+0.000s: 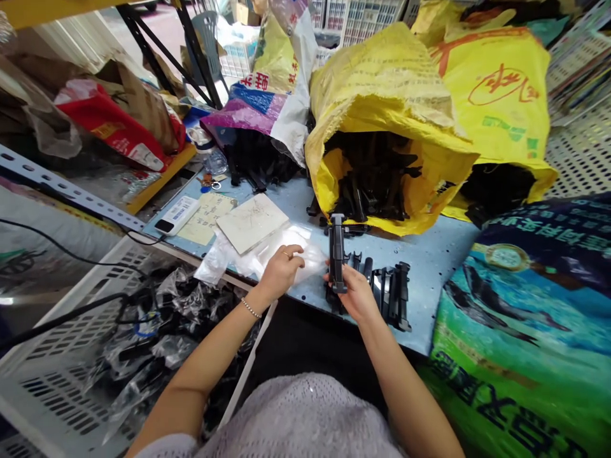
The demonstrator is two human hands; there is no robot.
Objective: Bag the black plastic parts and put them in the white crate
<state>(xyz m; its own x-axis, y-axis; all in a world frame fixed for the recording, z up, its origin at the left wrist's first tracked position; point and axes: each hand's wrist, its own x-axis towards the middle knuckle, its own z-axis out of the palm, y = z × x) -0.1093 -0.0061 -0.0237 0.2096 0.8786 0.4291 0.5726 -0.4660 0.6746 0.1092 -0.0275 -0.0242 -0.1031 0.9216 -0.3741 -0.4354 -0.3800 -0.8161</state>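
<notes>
Above the front edge of the table point(439, 267), the right hand point(357, 294) closes around an upright black plastic bracket point(337, 253). Just beside it, the half-closed left hand point(281, 273) has hold of a clear plastic bag point(310, 261). More black plastic brackets point(391, 296) lie on the table.

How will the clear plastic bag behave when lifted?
The clear plastic bag is probably light and floppy, since it creases under the left hand. Its glossy film looks slippery, so it may slide on the blue tabletop.
</notes>
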